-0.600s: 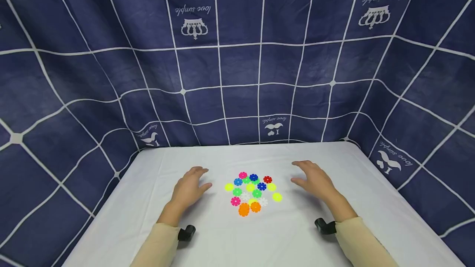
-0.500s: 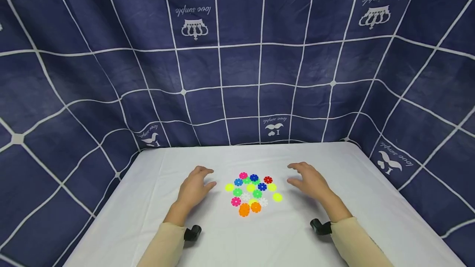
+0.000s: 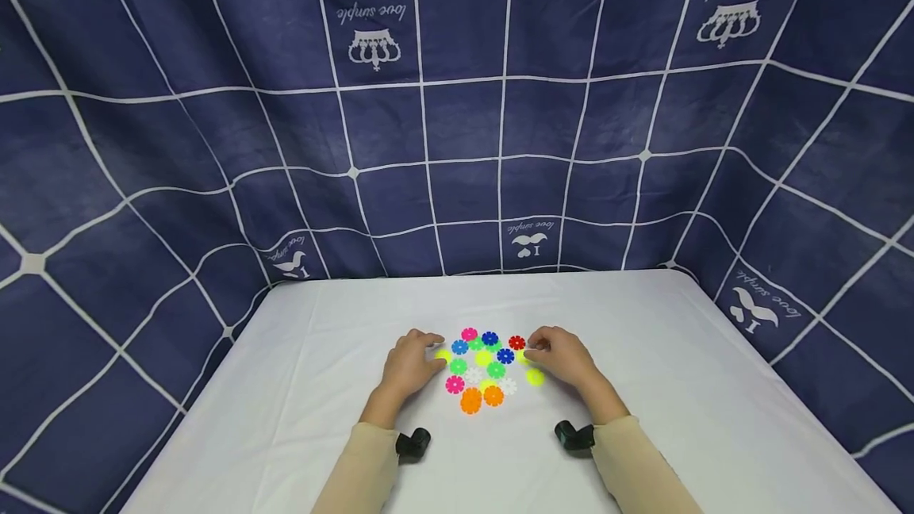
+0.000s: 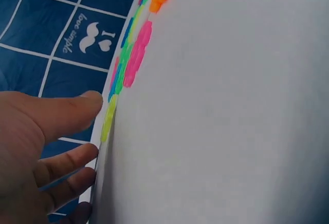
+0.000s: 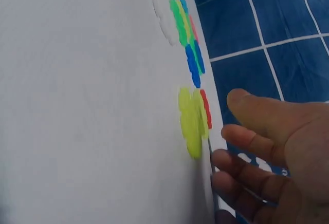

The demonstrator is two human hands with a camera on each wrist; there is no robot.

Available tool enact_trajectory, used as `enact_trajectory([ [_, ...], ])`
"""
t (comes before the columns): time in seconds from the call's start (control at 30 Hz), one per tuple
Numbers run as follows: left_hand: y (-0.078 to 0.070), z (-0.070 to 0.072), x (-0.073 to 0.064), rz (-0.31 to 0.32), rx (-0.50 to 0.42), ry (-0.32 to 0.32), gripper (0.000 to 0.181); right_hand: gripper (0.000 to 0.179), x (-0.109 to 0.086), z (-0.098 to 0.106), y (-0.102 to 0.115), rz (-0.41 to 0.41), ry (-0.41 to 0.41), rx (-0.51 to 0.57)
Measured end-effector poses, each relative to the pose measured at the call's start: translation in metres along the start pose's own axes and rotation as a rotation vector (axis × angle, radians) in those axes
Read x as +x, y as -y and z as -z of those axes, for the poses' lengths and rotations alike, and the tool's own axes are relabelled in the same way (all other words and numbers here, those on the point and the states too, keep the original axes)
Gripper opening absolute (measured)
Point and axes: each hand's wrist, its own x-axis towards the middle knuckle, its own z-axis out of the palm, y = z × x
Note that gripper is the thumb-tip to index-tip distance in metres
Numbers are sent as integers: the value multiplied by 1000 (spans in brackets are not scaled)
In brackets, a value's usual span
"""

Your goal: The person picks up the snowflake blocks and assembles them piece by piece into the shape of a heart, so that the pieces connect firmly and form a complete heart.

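Note:
Several flat, notched plastic discs lie loosely spread on the white table, some overlapping. My left hand (image 3: 410, 365) is at the left side of the spread, thumb and fingers apart around a yellow disc (image 3: 444, 357). In the left wrist view, nothing sits between the thumb and fingers, and a pink disc (image 4: 138, 54) lies beyond. My right hand (image 3: 566, 357) hovers at the right side, nearest a red disc (image 3: 517, 343) and partly hiding a yellow one. The right wrist view has its relaxed fingers beside yellow discs (image 5: 191, 124); contact cannot be told.
Orange discs (image 3: 471, 400) lie at the near side of the spread, with dark blue discs (image 3: 489, 338) toward the far side. A white cloth (image 3: 300, 387) covers the table. Dark blue checked curtains (image 3: 457, 125) enclose the back and sides.
Both hands have moved inward, the left hand to the right and the right hand to the left, reaching the edges of the spread. The discs stay where they were.

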Motion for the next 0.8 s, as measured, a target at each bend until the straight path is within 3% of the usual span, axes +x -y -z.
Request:
enact_trajectory([
  [0.17, 0, -6, 1, 3, -6, -35, 34, 22, 3, -10, 3, -46, -24, -70],
  [0.47, 3, -13, -4, 18, -39, -88, 24, 26, -1, -13, 5, -23, -37, -166],
  [0.6, 5, -10, -2, 23, -97, -112, 21, 28, -1, -13, 5, 14, -34, -145],
  [0.8, 5, -8, -3, 34, -169, -99, 17, 21, -5, -13, 7, 23, -6, -6],
])
